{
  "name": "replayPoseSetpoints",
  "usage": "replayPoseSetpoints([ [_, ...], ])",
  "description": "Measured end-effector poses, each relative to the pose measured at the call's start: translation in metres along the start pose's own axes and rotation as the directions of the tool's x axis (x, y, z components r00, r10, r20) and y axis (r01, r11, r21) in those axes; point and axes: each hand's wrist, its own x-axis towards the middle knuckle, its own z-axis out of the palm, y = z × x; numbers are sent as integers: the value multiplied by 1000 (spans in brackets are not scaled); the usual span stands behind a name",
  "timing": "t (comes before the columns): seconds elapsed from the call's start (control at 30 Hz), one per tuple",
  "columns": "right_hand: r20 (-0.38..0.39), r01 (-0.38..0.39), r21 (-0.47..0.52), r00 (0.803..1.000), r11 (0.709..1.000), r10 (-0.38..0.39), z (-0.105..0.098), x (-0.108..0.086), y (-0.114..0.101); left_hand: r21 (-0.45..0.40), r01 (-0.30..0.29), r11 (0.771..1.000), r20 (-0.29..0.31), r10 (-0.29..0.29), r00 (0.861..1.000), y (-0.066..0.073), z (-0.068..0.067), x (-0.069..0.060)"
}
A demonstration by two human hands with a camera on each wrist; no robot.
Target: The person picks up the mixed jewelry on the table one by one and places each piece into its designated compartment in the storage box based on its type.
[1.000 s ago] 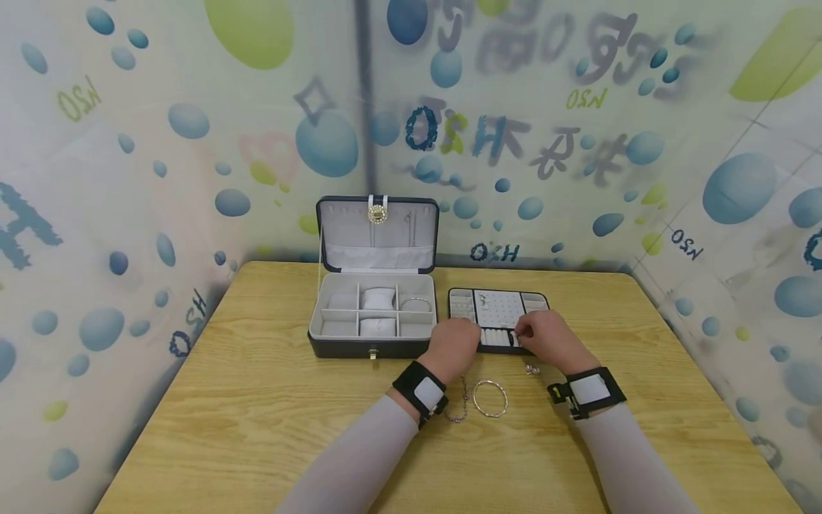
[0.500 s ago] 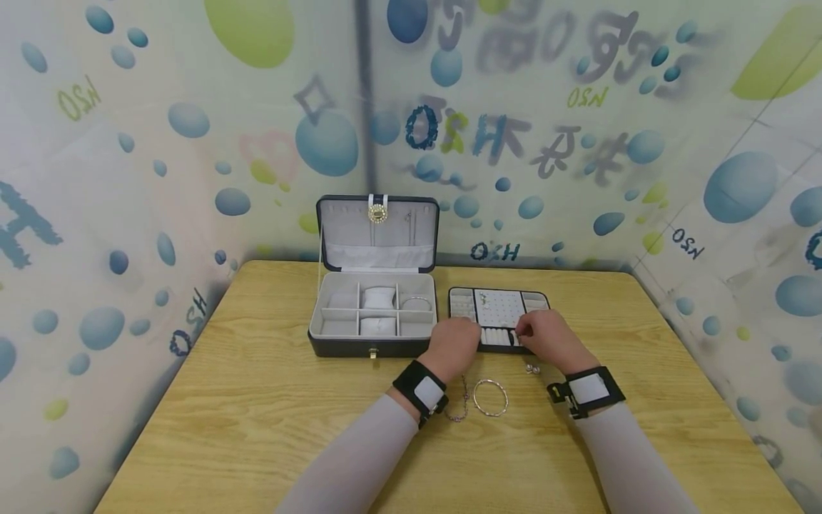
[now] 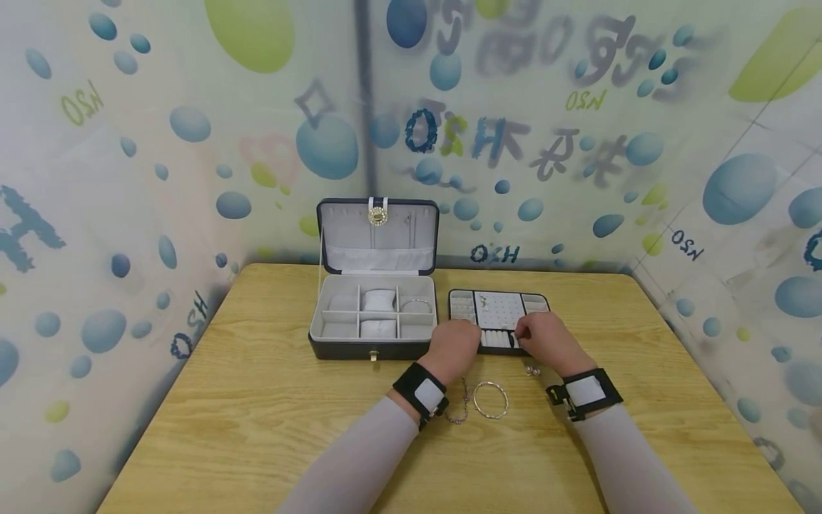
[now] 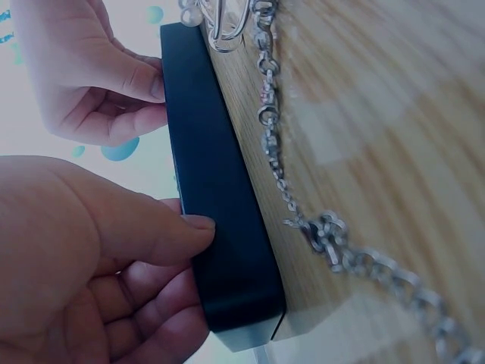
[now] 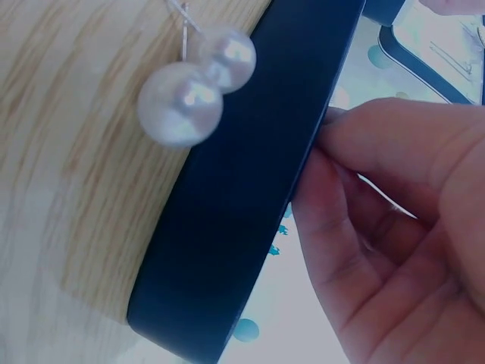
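Observation:
The left hand (image 3: pixel 454 345) grips the near left corner of a black-edged jewellery tray (image 3: pixel 501 310); its thumb lies on the dark side wall (image 4: pixel 227 250) in the left wrist view. At the tray's near right part, the right hand (image 3: pixel 551 343) has its thumb and index fingertips together just behind the rim, by the ring rolls (image 3: pixel 494 339). Whatever lies between those tips is hidden. Pearl earrings (image 5: pixel 182 105) lie beside the tray's near side. A bangle (image 3: pixel 475 401) and a chain bracelet (image 4: pixel 273 140) rest on the table nearer the body.
An open jewellery box (image 3: pixel 340 350) with six compartments stands left of the tray, its lid (image 3: pixel 347 239) upright with necklaces hanging inside. White cushions (image 3: pixel 379 300) and a bangle are in the box. A patterned wall (image 3: pixel 546 143) rises behind the wooden table (image 3: pixel 257 400).

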Motion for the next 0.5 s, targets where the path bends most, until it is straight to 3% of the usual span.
replayPoseSetpoints([
  [0.5,2,6,-7,1000,1000,-6,-4,0,3,-5,-3,1000,14,3,1000,1,-2,0],
])
